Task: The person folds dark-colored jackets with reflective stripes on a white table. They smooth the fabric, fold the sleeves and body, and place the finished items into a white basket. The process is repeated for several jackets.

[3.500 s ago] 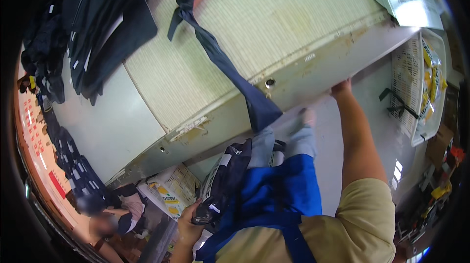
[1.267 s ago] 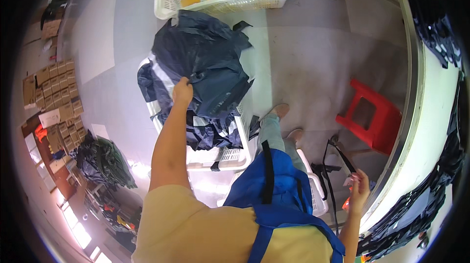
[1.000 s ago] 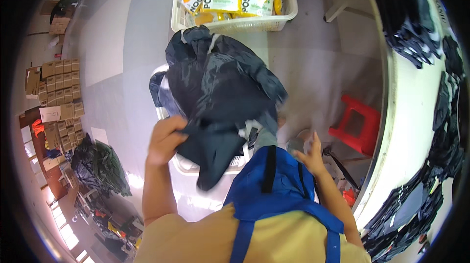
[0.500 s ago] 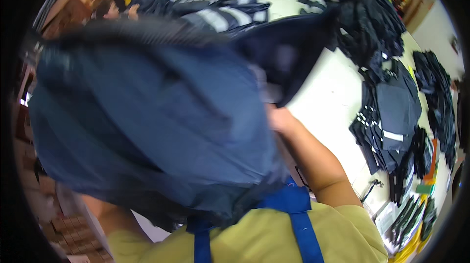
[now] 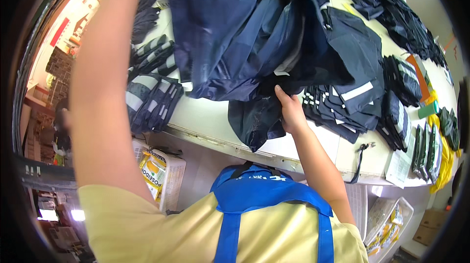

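1. Head view: nearest to us are the yellow shirt [image 5: 186,228] and the blue apron [image 5: 271,192] of the person at work.

2. The right hand [image 5: 293,116] has its thumb and fingers clamped on the lower edge of a dark navy garment [image 5: 230,33]; the fingertips are partly hidden by cloth.

3. The left forearm [image 5: 100,91] rises past the upper edge, so we do not see the left hand and cannot tell how its fingers stand.

4. We find the garment raised over the near side of the white table [image 5: 203,116], loose and creased. We judge its handling to be at an early stage: it is neither laid flat nor folded.

5. Below, at left, a white basket [image 5: 174,180] holds yellow packets [image 5: 152,172].

6. On the table we note finished-looking work: a folded stack [image 5: 152,101] with grey bands at left, and flat dark pieces [image 5: 355,57] with white patches at right.

7. Farthest off, a long dark heap [image 5: 391,13] lies unsorted, to our eye; whether it awaits handling we cannot tell.
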`<state>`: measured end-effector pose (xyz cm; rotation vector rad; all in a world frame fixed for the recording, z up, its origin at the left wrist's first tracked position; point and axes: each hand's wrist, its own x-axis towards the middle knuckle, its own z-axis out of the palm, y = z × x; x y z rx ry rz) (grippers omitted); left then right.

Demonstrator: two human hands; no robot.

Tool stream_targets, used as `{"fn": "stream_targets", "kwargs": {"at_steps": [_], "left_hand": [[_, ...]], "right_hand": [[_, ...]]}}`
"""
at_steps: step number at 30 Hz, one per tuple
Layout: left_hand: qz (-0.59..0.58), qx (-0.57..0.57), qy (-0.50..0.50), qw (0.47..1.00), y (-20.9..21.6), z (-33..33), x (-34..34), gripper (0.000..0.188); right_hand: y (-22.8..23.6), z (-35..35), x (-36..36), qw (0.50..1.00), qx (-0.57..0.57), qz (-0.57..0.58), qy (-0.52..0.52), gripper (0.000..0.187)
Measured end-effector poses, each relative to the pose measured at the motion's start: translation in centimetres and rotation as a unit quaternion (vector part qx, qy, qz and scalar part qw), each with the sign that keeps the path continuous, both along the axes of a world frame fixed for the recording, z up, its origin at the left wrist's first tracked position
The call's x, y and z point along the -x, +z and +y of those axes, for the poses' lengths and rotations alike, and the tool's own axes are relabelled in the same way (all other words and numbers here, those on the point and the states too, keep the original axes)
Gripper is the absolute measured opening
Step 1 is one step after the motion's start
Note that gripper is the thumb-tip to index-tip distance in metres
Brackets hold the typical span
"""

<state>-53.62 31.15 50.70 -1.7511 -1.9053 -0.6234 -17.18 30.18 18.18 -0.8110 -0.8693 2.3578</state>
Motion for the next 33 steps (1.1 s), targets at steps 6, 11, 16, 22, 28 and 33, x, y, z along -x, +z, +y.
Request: {"fn": "stream_targets", "kwargs": {"at_steps": [6, 11, 16, 22, 28, 33], "left_hand": [[-0.461, 0.212, 0.149, 0.849, -38.5, -8.7, -5.9, 0.097], [-0.854, 0.278, 0.018, 0.439, -46.4, -14.9, -16.0, 0.093], [-0.881, 0.198, -0.024, 0.428, -45.9, -13.4, -13.4, 0.057], [-0.952, 0.163, -0.006, 0.258, -46.5, -17.0, -12.9, 0.036], [-0.983, 0.076, -0.164, -0.011, -45.1, -19.3, -15.5, 0.045], [-0.859, 0.314, -0.189, 0.358, -46.4, -18.4, -15.0, 0.042]], "right_hand": [[-12.4, 5.4, -4.0, 0.98, 0.193, 0.051, 0.026, 0.04], [-13.4, 0.8, -8.6, 0.99, 0.108, -0.078, 0.055, 0.045], [-12.1, -0.2, -8.5, 0.991, 0.123, -0.007, -0.048, 0.047], [-11.1, -1.3, -6.7, 0.934, 0.21, 0.27, -0.107, 0.044], [-11.3, -4.9, -8.2, 0.94, 0.172, 0.057, -0.289, 0.035], [-10.8, -5.6, -12.5, 0.745, -0.225, -0.625, -0.057, 0.039]]}}
